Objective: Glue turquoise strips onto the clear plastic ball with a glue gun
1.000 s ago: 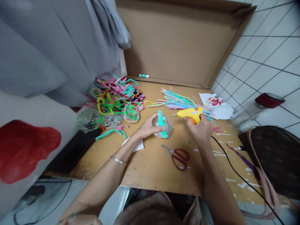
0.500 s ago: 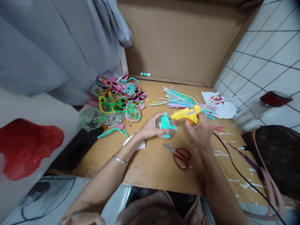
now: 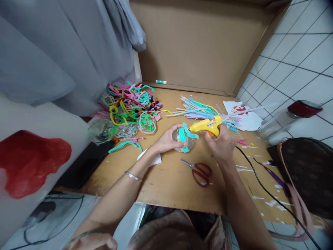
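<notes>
Turquoise, fuzzy pipe cleaners (image 3: 182, 137) are lying across a clear, rounded container (image 3: 191, 143) near the middle of the counter (image 3: 166, 187). The left hand (image 3: 166, 139) is pinching both, thumb on the fuzz; the right hand (image 3: 222, 143) is gripping a smooth yellow glue gun (image 3: 206, 125), its metal tip beside the curling loose end. Gluing is seemingly under way, calling for a steady nozzle. Toward the counter's front edge, red-handled scissors (image 3: 194, 168) are lying.

Single head-worn camera looks forward and down, near above the table (image 3: 166, 187); lap (image 3: 169, 231) at 6 o'clock, cardboard (image 3: 203, 45) at 1, tiles (image 3: 299, 52) at 2.
</notes>
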Demonstrator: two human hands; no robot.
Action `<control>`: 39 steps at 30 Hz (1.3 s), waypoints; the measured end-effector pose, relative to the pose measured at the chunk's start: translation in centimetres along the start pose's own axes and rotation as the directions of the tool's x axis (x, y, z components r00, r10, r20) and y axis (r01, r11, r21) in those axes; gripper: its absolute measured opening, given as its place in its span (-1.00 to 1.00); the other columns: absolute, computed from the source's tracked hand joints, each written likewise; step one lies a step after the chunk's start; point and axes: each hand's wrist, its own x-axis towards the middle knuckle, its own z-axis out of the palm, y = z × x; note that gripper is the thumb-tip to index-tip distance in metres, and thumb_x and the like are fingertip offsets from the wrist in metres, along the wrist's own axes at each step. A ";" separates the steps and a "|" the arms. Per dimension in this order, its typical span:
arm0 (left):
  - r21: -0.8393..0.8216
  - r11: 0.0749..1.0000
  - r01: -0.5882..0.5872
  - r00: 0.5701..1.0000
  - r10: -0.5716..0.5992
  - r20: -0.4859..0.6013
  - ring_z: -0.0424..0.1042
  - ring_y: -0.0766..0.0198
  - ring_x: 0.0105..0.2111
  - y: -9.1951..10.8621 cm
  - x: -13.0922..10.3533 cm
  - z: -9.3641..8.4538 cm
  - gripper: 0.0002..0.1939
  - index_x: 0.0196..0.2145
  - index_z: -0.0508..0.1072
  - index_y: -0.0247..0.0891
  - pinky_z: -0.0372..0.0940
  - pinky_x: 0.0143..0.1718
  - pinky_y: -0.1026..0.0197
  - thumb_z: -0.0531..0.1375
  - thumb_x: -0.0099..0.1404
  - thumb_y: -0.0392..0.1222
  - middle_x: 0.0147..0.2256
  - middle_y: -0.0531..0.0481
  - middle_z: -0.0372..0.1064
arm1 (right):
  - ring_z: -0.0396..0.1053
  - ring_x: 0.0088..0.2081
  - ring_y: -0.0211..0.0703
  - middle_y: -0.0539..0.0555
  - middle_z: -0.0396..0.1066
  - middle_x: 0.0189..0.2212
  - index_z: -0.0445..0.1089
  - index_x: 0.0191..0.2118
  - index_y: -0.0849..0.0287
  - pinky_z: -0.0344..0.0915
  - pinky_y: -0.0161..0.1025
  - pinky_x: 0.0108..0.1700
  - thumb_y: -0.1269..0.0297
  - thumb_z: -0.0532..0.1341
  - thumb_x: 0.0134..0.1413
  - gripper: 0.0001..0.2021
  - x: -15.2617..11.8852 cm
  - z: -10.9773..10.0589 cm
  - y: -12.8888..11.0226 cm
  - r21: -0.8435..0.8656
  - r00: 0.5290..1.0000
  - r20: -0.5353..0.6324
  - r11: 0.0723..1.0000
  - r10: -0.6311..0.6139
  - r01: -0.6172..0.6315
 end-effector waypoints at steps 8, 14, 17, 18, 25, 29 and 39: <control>-0.004 1.000 0.008 1.000 -0.008 -0.008 0.29 -0.02 0.13 0.1 0.1 0.1 -0.17 0.13 0.31 -0.34 0.16 0.21 0.00 0.42 -0.07 0.01 0.06 -0.18 0.35 | 0.37 -0.23 0.00 0.17 0.45 -0.25 0.31 -0.13 0.19 0.17 -0.23 -0.29 0.08 0.10 0.01 -0.64 0.0 -0.3 0.0 0.020 1.000 0.012 1.000 0.000 -0.001; -0.005 1.000 0.007 1.000 -0.007 -0.013 0.33 -0.01 0.10 0.2 0.0 0.1 -0.18 0.12 0.32 -0.33 0.18 0.19 0.00 0.42 -0.07 -0.01 0.03 -0.16 0.37 | 0.36 -0.25 -0.01 0.16 0.44 -0.27 0.31 -0.14 0.18 0.16 -0.24 -0.30 0.11 0.08 0.02 -0.67 0.0 -0.3 0.2 0.023 1.000 -0.007 1.000 -0.014 0.015; -0.006 1.000 0.004 1.000 -0.004 -0.013 0.34 0.00 0.08 0.4 0.0 0.2 -0.19 0.11 0.33 -0.32 0.19 0.19 0.00 0.42 -0.07 -0.02 -0.01 -0.14 0.40 | 0.35 -0.26 -0.01 0.15 0.43 -0.28 0.31 -0.15 0.17 0.15 -0.24 -0.31 0.11 0.09 0.03 -0.69 0.0 -0.2 0.3 0.021 1.000 -0.007 1.000 -0.019 0.019; -0.007 1.000 0.003 1.000 -0.004 -0.016 0.35 0.00 0.07 0.5 -0.1 0.2 -0.20 0.11 0.33 -0.32 0.20 0.18 -0.01 0.42 -0.07 -0.02 -0.02 -0.14 0.41 | 0.35 -0.26 -0.02 0.15 0.43 -0.28 0.31 -0.15 0.17 0.15 -0.24 -0.31 0.11 0.09 0.03 -0.69 0.0 -0.2 0.4 0.021 1.000 -0.008 1.000 -0.021 0.022; -0.018 1.000 0.006 1.000 -0.006 -0.009 0.34 -0.01 0.08 0.5 0.0 0.2 -0.19 0.10 0.33 -0.34 0.20 0.18 0.01 0.42 -0.08 -0.01 -0.02 -0.16 0.41 | 0.34 -0.27 -0.04 0.14 0.43 -0.28 0.31 -0.15 0.17 0.14 -0.25 -0.31 0.12 0.09 0.02 -0.69 0.0 -0.5 0.2 0.030 1.000 -0.004 0.999 -0.027 0.027; -0.007 1.000 0.003 1.000 -0.003 -0.010 0.33 -0.01 0.10 0.3 0.0 0.2 -0.21 0.09 0.33 -0.34 0.19 0.19 0.00 0.42 -0.07 -0.03 0.00 -0.16 0.40 | 0.35 -0.26 -0.04 0.15 0.44 -0.27 0.32 -0.16 0.17 0.14 -0.25 -0.31 0.14 0.09 0.00 -0.69 0.1 -0.8 0.0 0.027 1.000 0.010 0.999 -0.021 0.021; -0.010 1.000 0.002 1.000 -0.002 0.002 0.28 -0.05 0.14 0.6 0.0 0.2 -0.20 0.10 0.32 -0.35 0.13 0.23 -0.03 0.42 -0.07 -0.01 0.05 -0.18 0.36 | 0.34 -0.34 -0.07 0.11 0.44 -0.36 0.33 -0.25 0.15 0.11 -0.26 -0.35 0.15 0.12 -0.03 -0.76 0.2 -0.3 0.6 0.043 0.989 -0.117 0.994 -0.095 0.100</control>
